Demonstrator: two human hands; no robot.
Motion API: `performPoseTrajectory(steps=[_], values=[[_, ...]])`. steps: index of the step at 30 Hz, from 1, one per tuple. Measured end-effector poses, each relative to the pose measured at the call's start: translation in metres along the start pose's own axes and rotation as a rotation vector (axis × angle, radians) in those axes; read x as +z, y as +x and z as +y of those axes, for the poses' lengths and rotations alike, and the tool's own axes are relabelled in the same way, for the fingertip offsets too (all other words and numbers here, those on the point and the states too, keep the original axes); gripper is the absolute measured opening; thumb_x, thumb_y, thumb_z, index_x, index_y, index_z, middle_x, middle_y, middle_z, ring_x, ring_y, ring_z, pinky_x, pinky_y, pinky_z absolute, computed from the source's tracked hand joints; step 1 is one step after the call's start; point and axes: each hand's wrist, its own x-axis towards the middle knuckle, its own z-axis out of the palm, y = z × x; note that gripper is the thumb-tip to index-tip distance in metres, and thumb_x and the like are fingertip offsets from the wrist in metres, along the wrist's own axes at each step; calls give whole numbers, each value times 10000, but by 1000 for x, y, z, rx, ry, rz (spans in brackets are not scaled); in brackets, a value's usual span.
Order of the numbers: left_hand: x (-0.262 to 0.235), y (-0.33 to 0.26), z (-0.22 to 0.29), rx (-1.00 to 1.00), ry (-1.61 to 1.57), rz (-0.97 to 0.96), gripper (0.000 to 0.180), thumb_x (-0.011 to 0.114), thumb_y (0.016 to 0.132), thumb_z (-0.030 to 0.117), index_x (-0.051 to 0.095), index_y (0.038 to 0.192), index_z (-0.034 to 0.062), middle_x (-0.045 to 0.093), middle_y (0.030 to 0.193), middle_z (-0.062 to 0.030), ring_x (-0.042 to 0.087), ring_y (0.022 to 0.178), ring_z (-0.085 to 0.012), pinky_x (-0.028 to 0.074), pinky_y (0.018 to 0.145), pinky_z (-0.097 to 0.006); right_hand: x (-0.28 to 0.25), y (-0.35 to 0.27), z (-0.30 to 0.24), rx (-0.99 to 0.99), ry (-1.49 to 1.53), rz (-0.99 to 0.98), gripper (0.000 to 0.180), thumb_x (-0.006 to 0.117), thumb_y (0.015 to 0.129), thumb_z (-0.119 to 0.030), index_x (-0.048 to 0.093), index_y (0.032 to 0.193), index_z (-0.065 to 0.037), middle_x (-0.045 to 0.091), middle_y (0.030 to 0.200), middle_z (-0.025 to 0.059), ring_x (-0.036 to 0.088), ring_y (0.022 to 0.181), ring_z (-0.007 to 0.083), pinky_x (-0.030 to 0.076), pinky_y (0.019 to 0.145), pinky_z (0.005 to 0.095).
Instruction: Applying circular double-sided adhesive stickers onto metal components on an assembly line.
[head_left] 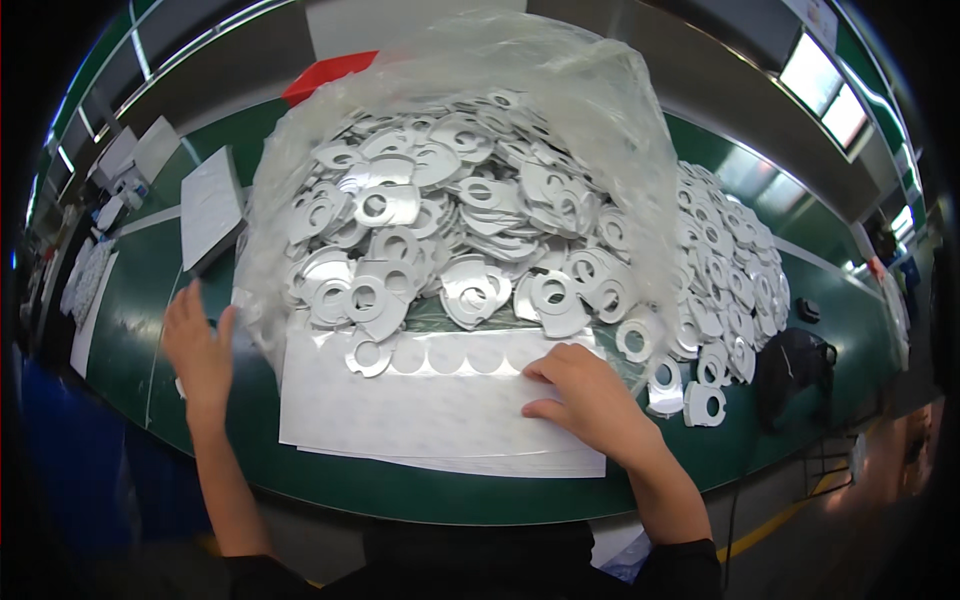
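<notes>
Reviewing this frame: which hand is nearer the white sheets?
Right. The right hand is over the right part of the white sheets; the left hand is off to their left, apart from them.

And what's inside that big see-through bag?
The bag holds a heap of flat grey-white pieces, many showing round holes. You can see the top and front ones; whatever lies deeper is covered by them.
</notes>
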Motion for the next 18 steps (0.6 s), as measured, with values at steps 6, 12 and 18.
performPoseTrajectory(steps=[6,12,18], values=[[-17,1,106,218,-485,-104,439,688,758,243,557,1084,-20,528,1136,-186,487,1050,-338,401,894,-409,-3,4,-6,54,-84,-37,315,739,692,-182,585,906,-11,585,888,122,558,862,291,450,756,360],[-10,-10,167,279,-268,-306,486,724,684,412,582,918,11,505,891,-91,534,810,-262,458,689,-366,-10,26,4,69,-34,-210,324,765,662,-176,555,848,-14,589,837,129,571,804,288,458,718,353],[-16,-4,160,229,-426,-293,424,740,705,357,592,889,5,497,963,-101,565,789,-244,483,626,-347,-8,21,4,92,92,-188,329,786,636,-177,565,810,-6,598,809,126,590,765,279,469,686,337]])
